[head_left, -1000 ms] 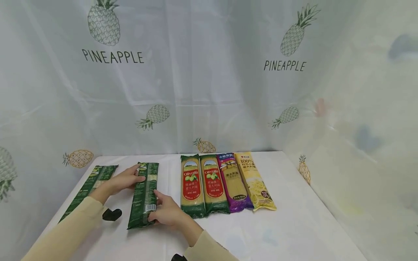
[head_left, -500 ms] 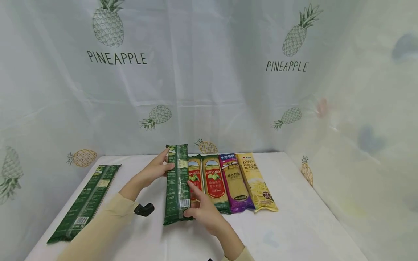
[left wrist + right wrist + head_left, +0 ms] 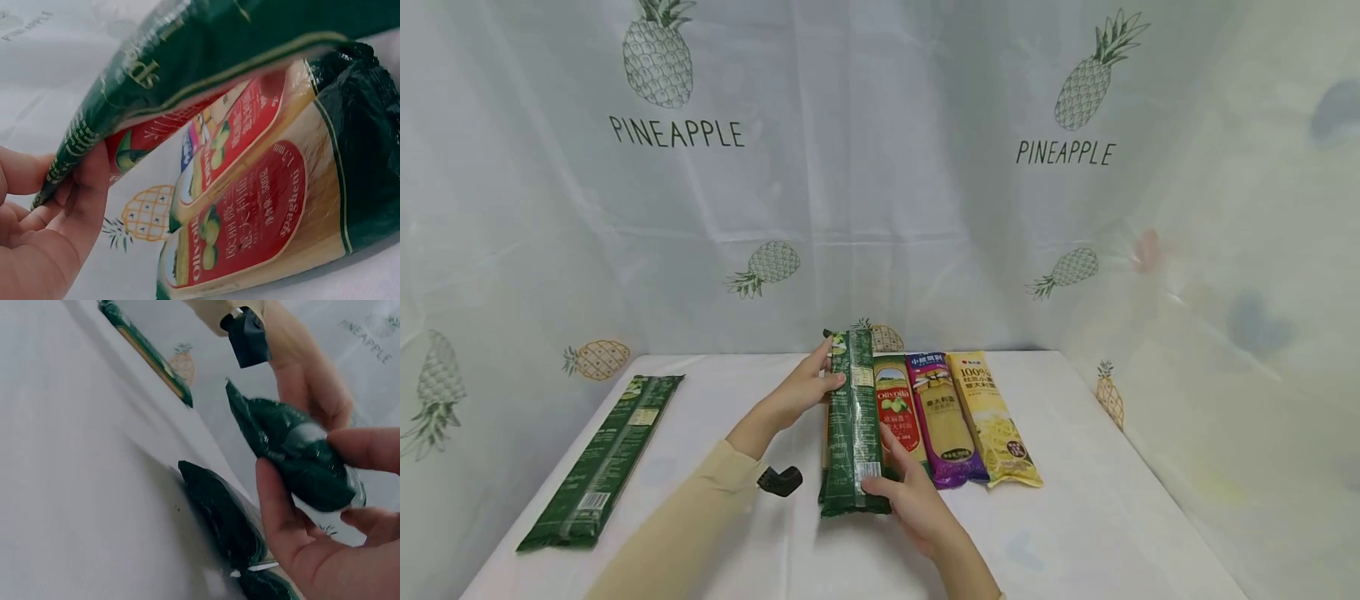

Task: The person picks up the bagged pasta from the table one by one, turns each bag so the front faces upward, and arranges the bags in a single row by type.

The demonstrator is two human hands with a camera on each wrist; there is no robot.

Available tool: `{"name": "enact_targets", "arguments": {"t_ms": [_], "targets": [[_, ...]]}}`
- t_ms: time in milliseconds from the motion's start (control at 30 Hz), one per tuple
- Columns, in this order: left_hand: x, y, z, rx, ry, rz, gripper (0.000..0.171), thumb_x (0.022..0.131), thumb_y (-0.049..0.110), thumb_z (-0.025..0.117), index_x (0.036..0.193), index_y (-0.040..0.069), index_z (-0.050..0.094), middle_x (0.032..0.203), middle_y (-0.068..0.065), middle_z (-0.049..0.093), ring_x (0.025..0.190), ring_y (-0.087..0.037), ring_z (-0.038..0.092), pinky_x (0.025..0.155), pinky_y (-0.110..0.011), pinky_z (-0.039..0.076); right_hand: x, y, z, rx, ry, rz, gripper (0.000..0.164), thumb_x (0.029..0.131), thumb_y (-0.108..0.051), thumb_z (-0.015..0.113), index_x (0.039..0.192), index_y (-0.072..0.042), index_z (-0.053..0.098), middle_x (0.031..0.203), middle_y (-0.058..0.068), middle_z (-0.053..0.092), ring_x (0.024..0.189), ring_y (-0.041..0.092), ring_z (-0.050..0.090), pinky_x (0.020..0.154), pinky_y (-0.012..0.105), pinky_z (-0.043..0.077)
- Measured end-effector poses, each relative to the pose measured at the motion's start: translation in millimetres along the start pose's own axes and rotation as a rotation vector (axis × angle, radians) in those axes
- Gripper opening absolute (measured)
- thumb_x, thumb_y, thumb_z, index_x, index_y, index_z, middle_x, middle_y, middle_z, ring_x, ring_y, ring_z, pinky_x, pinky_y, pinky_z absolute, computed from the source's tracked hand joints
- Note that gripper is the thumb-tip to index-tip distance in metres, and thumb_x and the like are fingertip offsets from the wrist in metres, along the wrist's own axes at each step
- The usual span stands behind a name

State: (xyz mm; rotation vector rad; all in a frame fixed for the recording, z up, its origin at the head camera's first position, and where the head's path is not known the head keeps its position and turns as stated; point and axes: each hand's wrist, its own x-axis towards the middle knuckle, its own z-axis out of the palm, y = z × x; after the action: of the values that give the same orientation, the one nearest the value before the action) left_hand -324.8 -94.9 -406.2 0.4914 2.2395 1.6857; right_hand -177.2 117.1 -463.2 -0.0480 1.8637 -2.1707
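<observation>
Both hands hold a green spaghetti packet (image 3: 853, 425), its printed back facing up in the head view. My left hand (image 3: 801, 387) grips it near the far end, thumb on top and fingers beneath. Toward the near end, my right hand (image 3: 917, 496) pinches its right edge. The wrist views show this packet raised above two Olivoila spaghetti packets lying face up, one the left packet (image 3: 244, 231). From the head view, the held packet covers most of that left one, while the right Olivoila packet (image 3: 898, 408) shows beside it.
Right of the Olivoila packets lie a purple pasta packet (image 3: 946, 417) and a yellow pasta packet (image 3: 996, 421). Another green packet (image 3: 602, 462) lies back up at the table's left side. A pineapple-printed curtain (image 3: 880, 183) hangs behind the white table (image 3: 1075, 533).
Both hands have carried the green spaghetti packet from the left part of the table rightward, over the left Olivoila packet. The other packets stay where they lay.
</observation>
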Motion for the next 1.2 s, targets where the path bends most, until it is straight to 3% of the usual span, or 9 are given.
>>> {"name": "enact_targets", "arguments": {"t_ms": [233,300,367,500,600,700,867,1067,1200], "targets": [[-0.5,0.8,5.7,0.021,-0.025,-0.017,0.083,0.113,0.019,0.054,0.173,0.024,-0.004,0.175,-0.025,0.007,0.161,-0.044,0.016,0.119,-0.065,0.035,-3,3,-5,0.128,-0.072,-0.017,0.094,0.097,-0.004,0.069,0.173,-0.027,0.018,0.157,0.023,0.050,0.127,0.030,0.066,0.101,0.040,0.058],[-0.5,1.3,7.4,0.057,-0.015,-0.018,0.084,0.113,0.022,0.055,0.173,0.024,-0.003,0.175,-0.025,0.010,0.161,-0.043,0.015,0.121,-0.065,0.032,-3,5,-5,0.122,-0.060,-0.034,0.095,0.096,-0.002,0.068,0.173,-0.026,0.018,0.158,0.022,0.049,0.126,0.030,0.066,0.100,0.040,0.058],[-0.6,1.6,8.9,0.110,0.012,-0.013,0.084,0.112,0.024,0.058,0.173,0.023,0.001,0.173,-0.026,0.019,0.156,-0.045,0.029,0.118,-0.064,0.038,-3,6,-5,0.113,-0.040,-0.043,0.095,0.095,0.000,0.068,0.172,-0.026,0.019,0.159,0.023,0.048,0.125,0.029,0.066,0.099,0.041,0.059],[0.9,0.0,10.7,0.223,0.075,0.004,0.086,0.108,0.029,0.065,0.173,0.022,0.009,0.147,-0.022,0.051,0.110,-0.035,0.066,0.091,-0.052,0.055,-4,7,-4,0.087,0.002,-0.057,0.096,0.093,0.001,0.068,0.172,-0.027,0.022,0.159,0.025,0.044,0.123,0.029,0.065,0.098,0.041,0.059],[2.0,-2.0,11.5,0.273,0.097,0.031,0.086,0.107,0.031,0.067,0.173,0.022,0.014,0.122,-0.015,0.058,0.079,-0.024,0.063,0.077,-0.045,0.056,-3,6,-2,0.052,0.033,-0.072,0.095,0.093,0.001,0.068,0.172,-0.028,0.024,0.155,0.025,0.044,0.123,0.028,0.062,0.097,0.038,0.059],[2.2,-1.1,13.3,0.311,0.113,0.057,0.083,0.106,0.031,0.068,0.172,0.023,0.018,0.117,-0.013,0.061,0.072,-0.020,0.065,0.073,-0.041,0.057,-3,4,-1,0.011,0.064,-0.089,0.094,0.093,0.000,0.069,0.171,-0.029,0.026,0.151,0.023,0.045,0.122,0.029,0.057,0.094,0.036,0.059],[1.9,5.0,19.1,0.465,0.155,0.124,0.074,0.106,0.033,0.069,0.169,0.020,0.032,0.115,-0.016,0.064,0.075,-0.028,0.068,0.067,-0.041,0.054,-3,3,2,-0.071,0.103,-0.114,0.094,0.093,0.000,0.070,0.171,-0.031,0.027,0.150,0.021,0.048,0.120,0.028,0.055,0.090,0.035,0.059],[0.8,9.6,27.1,0.601,0.221,0.139,0.069,0.104,0.044,0.068,0.165,0.024,0.042,0.133,-0.022,0.057,0.115,-0.035,0.063,0.086,-0.055,0.056,-4,4,5,-0.106,0.117,-0.136,0.095,0.093,0.003,0.069,0.170,-0.032,0.027,0.150,0.022,0.048,0.116,0.027,0.059,0.090,0.038,0.061],[-1.2,14.6,30.8,0.616,0.213,0.121,0.071,0.103,0.051,0.067,0.166,0.029,0.040,0.140,-0.026,0.052,0.117,-0.043,0.063,0.092,-0.063,0.055,-3,6,7,-0.151,0.125,-0.161,0.095,0.092,0.003,0.069,0.170,-0.034,0.029,0.155,0.023,0.047,0.118,0.028,0.060,0.091,0.040,0.061]]}}
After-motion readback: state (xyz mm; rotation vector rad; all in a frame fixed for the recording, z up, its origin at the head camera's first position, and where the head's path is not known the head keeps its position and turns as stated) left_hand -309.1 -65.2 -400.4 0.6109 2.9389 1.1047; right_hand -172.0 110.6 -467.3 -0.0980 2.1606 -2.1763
